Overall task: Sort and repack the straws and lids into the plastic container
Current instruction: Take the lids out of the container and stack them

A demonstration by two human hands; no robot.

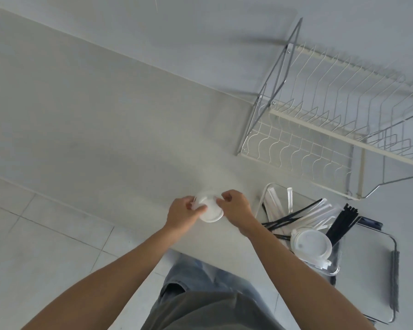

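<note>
On pale countertop, left hand point(183, 214) and right hand point(236, 208) both pinch small stack of white round plastic lids point(209, 209). Clear plastic container point(335, 270) at right holds black and white-wrapped straws point(296, 216) jumbled with larger lids point(311, 244); sorting looks early.

A small stack of lids point(209, 209) sat on the counter point(105, 129) near its front edge, between the left hand point(183, 214) on its left and the right hand point(236, 208) on its right, both touching it. To the right of the hands stood the plastic container point(270, 189), also at the front edge. Inside it, wrapped straws point(275, 206) lay toward the far end, loose straws point(341, 221) crossed over them and leaned out over the right rim, and another stack of lids point(311, 244) lay at the near end. Behind the container, against the wall point(200, 27), stood a wire dish rack point(332, 115).
</note>
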